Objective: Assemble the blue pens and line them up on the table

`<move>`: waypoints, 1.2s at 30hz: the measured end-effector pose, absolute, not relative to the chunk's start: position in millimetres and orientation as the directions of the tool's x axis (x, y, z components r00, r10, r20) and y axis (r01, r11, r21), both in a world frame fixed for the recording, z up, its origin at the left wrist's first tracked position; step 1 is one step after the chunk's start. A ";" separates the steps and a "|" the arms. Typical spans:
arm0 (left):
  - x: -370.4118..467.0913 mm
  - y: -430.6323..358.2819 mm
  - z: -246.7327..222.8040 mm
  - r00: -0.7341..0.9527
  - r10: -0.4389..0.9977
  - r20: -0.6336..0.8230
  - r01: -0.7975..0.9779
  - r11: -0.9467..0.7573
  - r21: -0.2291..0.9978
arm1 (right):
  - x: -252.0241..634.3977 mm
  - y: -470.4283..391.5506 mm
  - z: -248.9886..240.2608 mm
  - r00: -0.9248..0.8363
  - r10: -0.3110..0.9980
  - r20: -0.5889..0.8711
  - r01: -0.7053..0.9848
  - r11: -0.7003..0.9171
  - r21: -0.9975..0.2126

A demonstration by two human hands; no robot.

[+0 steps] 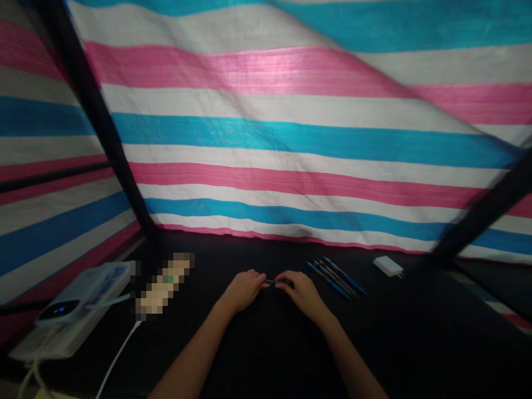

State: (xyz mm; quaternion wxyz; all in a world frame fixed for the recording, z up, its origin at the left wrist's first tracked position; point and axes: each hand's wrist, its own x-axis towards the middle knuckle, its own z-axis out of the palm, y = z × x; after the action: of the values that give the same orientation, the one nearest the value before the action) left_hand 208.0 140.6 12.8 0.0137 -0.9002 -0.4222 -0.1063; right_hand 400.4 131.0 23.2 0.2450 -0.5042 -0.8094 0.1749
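Close together over the middle of the black table [270, 343], my left hand [245, 289] and my right hand [302, 290] face each other. Both are closed, with the fingertips pinching a slim dark pen-like piece [271, 281] from its two ends. Only a short grey stretch of it shows between the fingers, so its exact kind is unclear. Just right of my right hand, several blue and dark pens [334, 278] lie side by side at a slant on the table.
A white charger plug [388, 266] lies at the right. At the left is a blurred-out tan item [164, 288] with a white cable [118, 354]. Beyond it rests a power bank with a lit display [60, 311] on a white box. Striped sheeting [291, 183] and dark frame bars surround the table.
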 end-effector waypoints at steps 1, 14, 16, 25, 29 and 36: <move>208.1 140.7 12.4 0.623 0.754 0.208 0.761 -0.646 0.063 | 400.3 130.7 23.2 -0.373 0.905 0.202 0.745 0.423 -0.516; 208.2 140.2 9.4 0.691 0.676 0.255 0.711 -0.700 -0.068 | 399.8 131.4 19.8 -0.394 0.915 0.088 0.733 0.370 -0.570; 207.5 140.1 9.1 0.700 0.658 0.276 0.701 -0.707 -0.095 | 400.9 132.5 18.9 -0.386 0.920 0.066 0.711 0.343 -0.614; 212.4 139.9 4.9 0.712 0.628 0.313 0.673 -0.738 -0.050 | 375.1 119.1 20.1 -0.437 0.871 0.225 0.741 0.490 -0.458; 214.0 137.9 9.3 0.648 0.666 0.370 0.690 -0.719 0.087 | 379.5 124.7 14.9 -0.401 0.898 0.182 0.757 0.437 -0.486; 202.3 144.7 12.9 0.361 0.760 0.541 0.791 -0.557 0.253 | 412.1 141.2 12.4 -0.216 0.907 0.362 0.858 0.353 -0.374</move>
State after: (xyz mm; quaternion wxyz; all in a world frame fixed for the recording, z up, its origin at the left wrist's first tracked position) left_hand 202.3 144.7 12.9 0.0255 -0.8247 -0.4702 -0.3133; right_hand 412.1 141.2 12.4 0.2661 -0.5669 -0.7783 0.0462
